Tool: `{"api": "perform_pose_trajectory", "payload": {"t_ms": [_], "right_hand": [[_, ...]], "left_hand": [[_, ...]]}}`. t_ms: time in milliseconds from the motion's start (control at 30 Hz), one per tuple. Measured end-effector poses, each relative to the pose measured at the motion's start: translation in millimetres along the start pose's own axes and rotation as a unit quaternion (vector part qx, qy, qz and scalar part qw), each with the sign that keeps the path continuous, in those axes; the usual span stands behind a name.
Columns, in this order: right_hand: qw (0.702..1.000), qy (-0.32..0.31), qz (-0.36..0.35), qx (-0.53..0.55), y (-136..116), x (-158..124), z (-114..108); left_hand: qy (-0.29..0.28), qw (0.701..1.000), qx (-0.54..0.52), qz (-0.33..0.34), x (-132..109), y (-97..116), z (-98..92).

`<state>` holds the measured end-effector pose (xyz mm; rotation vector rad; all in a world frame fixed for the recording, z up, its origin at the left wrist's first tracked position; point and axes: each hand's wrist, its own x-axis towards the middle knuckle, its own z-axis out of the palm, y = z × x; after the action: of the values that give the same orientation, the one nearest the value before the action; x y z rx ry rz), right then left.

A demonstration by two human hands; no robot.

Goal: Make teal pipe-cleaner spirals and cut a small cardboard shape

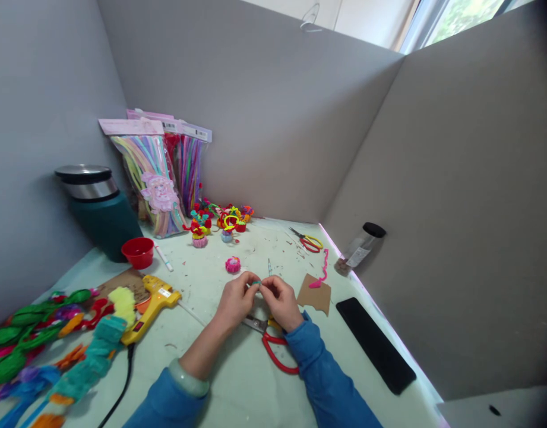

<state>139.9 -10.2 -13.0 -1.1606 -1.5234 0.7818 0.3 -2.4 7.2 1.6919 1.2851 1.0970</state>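
My left hand [238,298] and my right hand [280,302] meet over the middle of the table. Pinched between their fingertips is a small teal piece of pipe cleaner [256,283], mostly covered by the fingers. Beneath my right hand lies a pair of scissors [273,352] with red and yellow handles, its blades pointing left. A pink pipe-cleaner flower [233,265] sits just beyond my left hand. To the right of my right hand, a torn piece of cardboard [320,299] has a pink pipe cleaner [325,267] lying partly over it.
On the left are a yellow glue gun [149,306], a red cup [138,254], a teal bottle [101,217] and colourful pipe-cleaner pieces [86,356]. Bagged pipe cleaners [148,178] and small figures [228,220] stand behind. Rightward are pliers [309,242], a jar [360,249] and a black strip [375,345].
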Motion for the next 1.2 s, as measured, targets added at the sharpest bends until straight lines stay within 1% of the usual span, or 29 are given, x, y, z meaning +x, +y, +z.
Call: {"api": "perform_pose_trajectory", "payload": {"t_ms": [100, 233, 333, 433, 533, 700, 967, 1200], "right_hand": [[1.000, -0.001, 0.017, 0.011, 1.8, -0.4, -0.4], [0.996, -0.022, 0.058, 0.058, 4.5, 0.4, -0.4], [0.993, -0.020, 0.079, 0.083, 3.6, 1.8, 0.0], [0.995, 0.002, 0.070, 0.073, 1.4, 3.1, 0.2], [0.996, 0.015, 0.061, 0.062, 0.4, 3.4, 0.1], [0.998, 0.005, 0.042, 0.044, 3.4, 2.1, 1.7], [0.996, -0.002, 0.057, 0.063, 3.4, 2.1, 2.5], [0.997, 0.002, 0.049, 0.053, 3.9, 2.6, 2.4]], "left_hand": [[-0.010, 1.000, 0.013, 0.015, -1.8, 1.0, -0.6], [-0.008, 0.999, 0.024, 0.029, -2.0, -1.0, 0.4], [-0.017, 0.999, -0.036, -0.015, -0.1, -4.1, 3.0], [-0.041, 0.990, -0.117, -0.071, 2.5, -6.9, 5.7], [-0.045, 0.982, -0.160, -0.088, 4.6, -8.4, 7.3], [-0.016, 0.983, -0.156, -0.094, 5.7, -6.3, 6.7], [-0.038, 0.981, -0.170, -0.081, 3.3, 1.2, 3.2], [-0.028, 0.989, -0.127, -0.064, 5.8, -6.7, 4.1]]}}
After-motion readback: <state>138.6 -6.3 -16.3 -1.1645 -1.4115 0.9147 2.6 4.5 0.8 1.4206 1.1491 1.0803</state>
